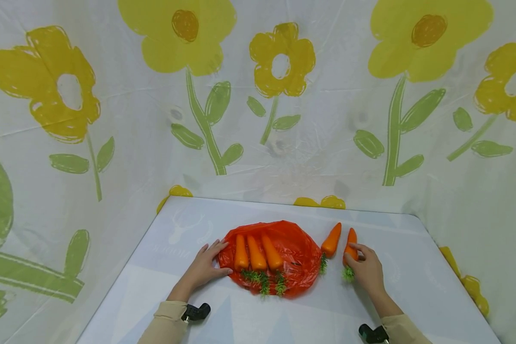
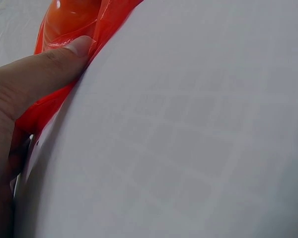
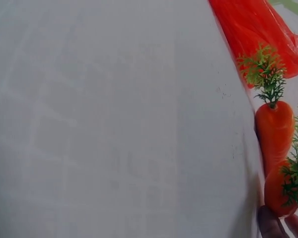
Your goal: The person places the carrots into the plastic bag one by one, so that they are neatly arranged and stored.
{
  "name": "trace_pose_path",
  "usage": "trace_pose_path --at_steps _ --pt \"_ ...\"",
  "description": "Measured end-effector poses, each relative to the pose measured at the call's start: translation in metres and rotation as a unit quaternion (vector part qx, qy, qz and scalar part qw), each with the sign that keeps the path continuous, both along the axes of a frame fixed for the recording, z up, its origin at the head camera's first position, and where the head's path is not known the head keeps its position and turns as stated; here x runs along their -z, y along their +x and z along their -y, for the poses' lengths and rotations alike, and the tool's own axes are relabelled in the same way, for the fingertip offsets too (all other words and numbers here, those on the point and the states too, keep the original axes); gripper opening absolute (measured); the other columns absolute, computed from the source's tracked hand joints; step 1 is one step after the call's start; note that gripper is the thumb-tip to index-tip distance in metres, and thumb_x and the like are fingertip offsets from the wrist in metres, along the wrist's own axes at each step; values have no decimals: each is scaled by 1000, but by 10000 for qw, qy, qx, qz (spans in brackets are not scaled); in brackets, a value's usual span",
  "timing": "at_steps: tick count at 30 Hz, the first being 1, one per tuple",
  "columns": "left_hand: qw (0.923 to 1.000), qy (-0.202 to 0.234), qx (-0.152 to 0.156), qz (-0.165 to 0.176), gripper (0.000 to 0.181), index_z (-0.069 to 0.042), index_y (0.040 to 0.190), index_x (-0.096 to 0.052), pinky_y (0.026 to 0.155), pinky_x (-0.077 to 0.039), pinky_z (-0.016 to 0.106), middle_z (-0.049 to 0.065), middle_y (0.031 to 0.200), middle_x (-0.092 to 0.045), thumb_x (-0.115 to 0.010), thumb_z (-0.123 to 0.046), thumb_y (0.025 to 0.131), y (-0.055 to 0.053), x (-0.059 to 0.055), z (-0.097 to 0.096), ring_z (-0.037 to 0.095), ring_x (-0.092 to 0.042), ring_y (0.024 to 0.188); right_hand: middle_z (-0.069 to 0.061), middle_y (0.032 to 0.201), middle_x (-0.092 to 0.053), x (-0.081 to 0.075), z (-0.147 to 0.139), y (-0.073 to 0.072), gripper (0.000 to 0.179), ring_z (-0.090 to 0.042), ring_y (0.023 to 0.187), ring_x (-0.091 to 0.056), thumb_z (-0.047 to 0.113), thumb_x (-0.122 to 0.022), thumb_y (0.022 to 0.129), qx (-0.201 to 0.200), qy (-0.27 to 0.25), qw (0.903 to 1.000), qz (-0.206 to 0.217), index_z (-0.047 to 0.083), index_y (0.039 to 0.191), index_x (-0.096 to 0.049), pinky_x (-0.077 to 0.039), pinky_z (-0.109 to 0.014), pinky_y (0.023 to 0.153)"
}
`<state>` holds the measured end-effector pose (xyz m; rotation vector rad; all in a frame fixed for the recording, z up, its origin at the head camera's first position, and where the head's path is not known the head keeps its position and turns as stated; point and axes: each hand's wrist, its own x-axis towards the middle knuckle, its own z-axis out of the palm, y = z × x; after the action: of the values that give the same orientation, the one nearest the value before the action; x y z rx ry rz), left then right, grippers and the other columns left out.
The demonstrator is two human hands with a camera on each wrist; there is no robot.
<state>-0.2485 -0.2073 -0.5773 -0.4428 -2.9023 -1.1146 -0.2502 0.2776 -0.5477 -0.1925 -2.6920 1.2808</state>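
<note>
A red plastic bag (image 1: 298,267) lies spread on the table, with three toy carrots (image 1: 256,253) side by side on it, green tops toward me. My left hand (image 1: 204,265) holds the bag's left edge, and in the left wrist view its thumb (image 2: 54,67) lies against the red film. Right of the bag, my right hand (image 1: 367,270) pinches another toy carrot (image 1: 351,241), tip pointing away. Between that hand and the bag lies one more carrot (image 1: 332,240), its leafy top against the bag's right edge. In the right wrist view, the pinched carrot (image 3: 275,191) overlaps this neighbour (image 3: 275,129).
The pale table (image 1: 322,317) ends at a straight back edge, close to a white curtain (image 1: 327,157) printed with yellow flowers. Curtain also hangs along both sides. A black wrist-camera mount (image 1: 198,312) sits at the left wrist, another mount (image 1: 371,333) at the right.
</note>
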Motion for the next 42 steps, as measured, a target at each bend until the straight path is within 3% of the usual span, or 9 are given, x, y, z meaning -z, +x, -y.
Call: trace_pose_path --at_steps 10,20,28,31,33,38,42 --pt "10000 24 33 28 89 -10 152 -48 124 -10 55 8 160 -40 -85 -46 79 0 -2 0 32 -26 152 -26 146 -44 -2 2 2 48 -41 118 -57 27 -67 99 32 -85 10000 18 1 139 -59 -51 -53 97" --pt "10000 39 -62 23 89 -12 152 -49 123 -13 58 9 160 -40 -86 -46 79 1 0 -1 34 -27 152 -26 147 -43 -2 5 3 48 -42 118 -55 27 -66 99 96 -140 9998 -43 2 139 -58 -50 -57 100" --pt "9999 12 -27 -127 88 -11 151 -49 122 -14 60 10 159 -42 -86 -44 79 1 0 -1 36 -28 151 -25 147 -44 -3 6 5 46 -40 116 -57 25 -66 99 84 -128 9998 -152 2 138 -59 -51 -55 101" --pt "10000 7 -1 -66 89 -11 152 -49 123 -13 58 9 160 -41 -86 -45 79 1 -1 -1 34 -27 152 -23 146 -46 -3 7 5 45 -37 114 -58 26 -67 99 93 -113 9997 -172 3 138 -60 -53 -47 99" --pt "10000 31 -1 -16 89 -12 152 -49 124 -12 57 8 160 -40 -85 -46 79 1 -2 -1 33 -27 152 -22 146 -46 -4 8 6 45 -36 114 -58 27 -67 99 106 -106 9997 -177 4 138 -61 -54 -35 95" --pt "10000 20 34 -2 89 -11 152 -48 124 -12 57 9 160 -40 -85 -47 79 0 -2 -1 33 -27 152 -21 145 -47 -5 10 7 45 -35 114 -58 28 -67 99 102 -144 9996 -219 5 137 -61 -42 -9 83" --pt "10000 14 18 21 89 -11 152 -48 124 -12 57 9 160 -40 -85 -46 79 0 -2 -1 33 -27 152 -20 146 -47 -7 13 8 44 -35 115 -58 27 -67 99 82 -194 9995 -249 5 137 -61 -42 -9 83"
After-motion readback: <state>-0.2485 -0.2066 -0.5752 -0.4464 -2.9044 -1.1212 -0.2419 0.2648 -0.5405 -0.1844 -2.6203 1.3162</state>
